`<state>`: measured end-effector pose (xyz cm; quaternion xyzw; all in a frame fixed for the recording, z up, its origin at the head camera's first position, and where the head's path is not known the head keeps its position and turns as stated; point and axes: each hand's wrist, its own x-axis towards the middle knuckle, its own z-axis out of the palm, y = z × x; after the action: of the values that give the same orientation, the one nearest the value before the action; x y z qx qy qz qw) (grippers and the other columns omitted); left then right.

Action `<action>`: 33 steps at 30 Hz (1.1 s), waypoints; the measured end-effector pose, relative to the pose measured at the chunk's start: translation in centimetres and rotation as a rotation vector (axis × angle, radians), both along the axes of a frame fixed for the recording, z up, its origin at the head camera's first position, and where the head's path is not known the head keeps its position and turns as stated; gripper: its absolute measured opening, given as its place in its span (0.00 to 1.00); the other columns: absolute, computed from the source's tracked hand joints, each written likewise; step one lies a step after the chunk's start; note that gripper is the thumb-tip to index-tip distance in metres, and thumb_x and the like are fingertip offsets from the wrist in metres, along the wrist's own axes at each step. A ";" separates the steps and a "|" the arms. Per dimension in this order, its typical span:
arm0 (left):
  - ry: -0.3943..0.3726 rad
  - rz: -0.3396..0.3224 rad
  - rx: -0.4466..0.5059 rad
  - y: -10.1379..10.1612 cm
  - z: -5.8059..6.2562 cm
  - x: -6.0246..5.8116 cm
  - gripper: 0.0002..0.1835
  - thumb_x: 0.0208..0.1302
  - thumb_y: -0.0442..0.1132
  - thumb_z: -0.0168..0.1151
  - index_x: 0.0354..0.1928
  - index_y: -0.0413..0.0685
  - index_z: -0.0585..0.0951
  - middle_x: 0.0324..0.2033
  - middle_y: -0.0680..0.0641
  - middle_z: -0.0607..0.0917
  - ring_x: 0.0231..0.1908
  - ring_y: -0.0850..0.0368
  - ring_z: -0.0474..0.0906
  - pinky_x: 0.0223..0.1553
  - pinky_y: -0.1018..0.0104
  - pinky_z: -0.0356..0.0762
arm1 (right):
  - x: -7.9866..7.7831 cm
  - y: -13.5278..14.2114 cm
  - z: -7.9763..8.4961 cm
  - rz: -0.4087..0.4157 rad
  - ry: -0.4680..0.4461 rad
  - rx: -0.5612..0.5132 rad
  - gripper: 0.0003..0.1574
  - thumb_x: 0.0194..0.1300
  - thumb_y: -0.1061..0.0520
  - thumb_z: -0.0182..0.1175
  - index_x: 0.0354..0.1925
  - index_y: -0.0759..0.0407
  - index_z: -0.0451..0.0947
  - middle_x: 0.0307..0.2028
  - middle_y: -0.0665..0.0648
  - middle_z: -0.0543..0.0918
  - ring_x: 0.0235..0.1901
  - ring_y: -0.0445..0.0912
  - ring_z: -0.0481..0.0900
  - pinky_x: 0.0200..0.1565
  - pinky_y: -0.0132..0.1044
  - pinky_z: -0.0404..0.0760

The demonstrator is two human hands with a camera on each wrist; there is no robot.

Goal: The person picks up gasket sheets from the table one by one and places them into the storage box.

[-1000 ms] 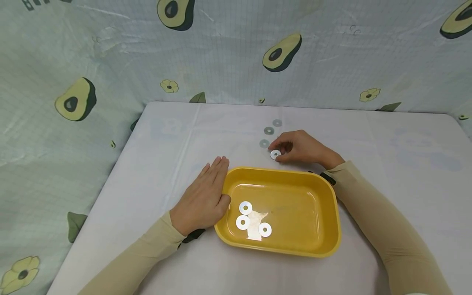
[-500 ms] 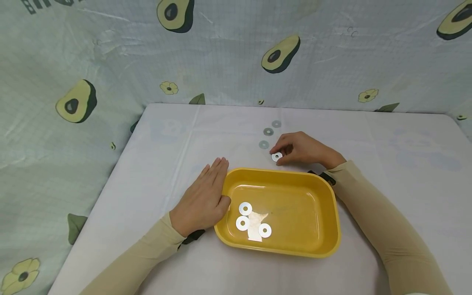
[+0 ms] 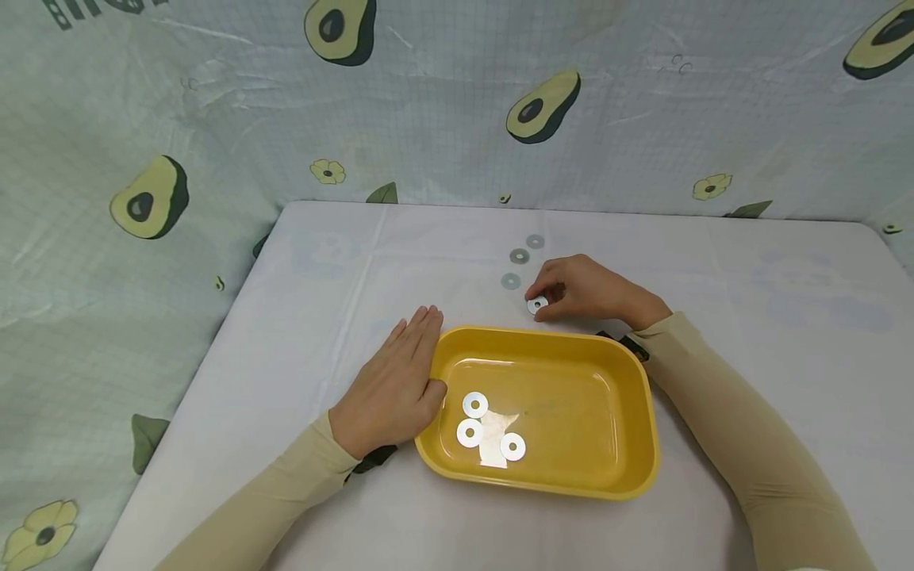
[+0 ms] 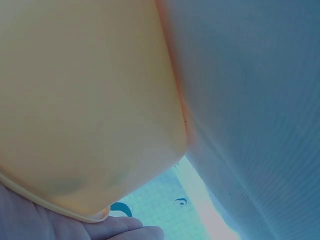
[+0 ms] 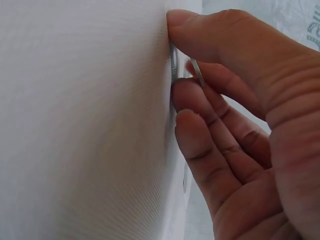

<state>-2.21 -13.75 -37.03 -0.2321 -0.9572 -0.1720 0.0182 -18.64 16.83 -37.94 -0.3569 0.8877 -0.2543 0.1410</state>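
My right hand (image 3: 589, 289) pinches a flat metal washer (image 3: 537, 304) between thumb and fingertips, close over the white tabletop just beyond the yellow tray (image 3: 557, 490). In the right wrist view a thin washer (image 5: 197, 72) shows edge-on at the fingertips, tilted off the table surface. The left hand (image 3: 396, 388) lies along the tray's left end with straight fingers, its thumb at the rim. Seen from the left wrist, its fingers (image 4: 115, 227) run under the tray's rim. Inside the tray, toward its left side, lie three washers (image 3: 475, 404).
Three more washers (image 3: 520, 256) lie in a loose line on the white-covered table (image 3: 750, 357), beyond the right hand's fingertips. A curtain (image 3: 443, 95) printed with avocados hangs behind the table and along its left. Light reflects off the tray's floor.
The right hand has drawn its washer slightly nearer and to the right, a little away from the loose ones. The left hand and the tray stay where they were.
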 end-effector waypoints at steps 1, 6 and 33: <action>0.001 0.000 -0.001 0.0 0.0 0.0 0.39 0.67 0.38 0.48 0.78 0.28 0.58 0.79 0.33 0.62 0.81 0.41 0.57 0.83 0.47 0.53 | 0.0 0.0 0.0 0.004 0.003 -0.002 0.17 0.58 0.52 0.77 0.47 0.49 0.91 0.39 0.48 0.86 0.36 0.41 0.79 0.40 0.29 0.83; 0.008 0.001 0.004 0.0 -0.1 0.1 0.39 0.66 0.39 0.48 0.78 0.28 0.58 0.78 0.33 0.62 0.81 0.41 0.57 0.83 0.47 0.53 | 0.2 -0.1 0.3 0.017 0.038 -0.008 0.15 0.58 0.54 0.76 0.46 0.49 0.90 0.39 0.47 0.86 0.35 0.40 0.79 0.39 0.29 0.83; -0.007 -0.014 0.034 -0.3 -0.2 -0.1 0.38 0.68 0.39 0.49 0.77 0.28 0.58 0.78 0.32 0.62 0.81 0.40 0.56 0.83 0.45 0.53 | 2.4 0.9 5.9 0.088 0.205 -0.228 0.17 0.54 0.59 0.79 0.44 0.50 0.91 0.38 0.47 0.87 0.32 0.38 0.78 0.34 0.25 0.81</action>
<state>-2.36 -14.10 -37.20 -0.2377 -0.9526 -0.1891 0.0174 -16.23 17.78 -32.02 -0.4332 0.8465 -0.3090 0.0191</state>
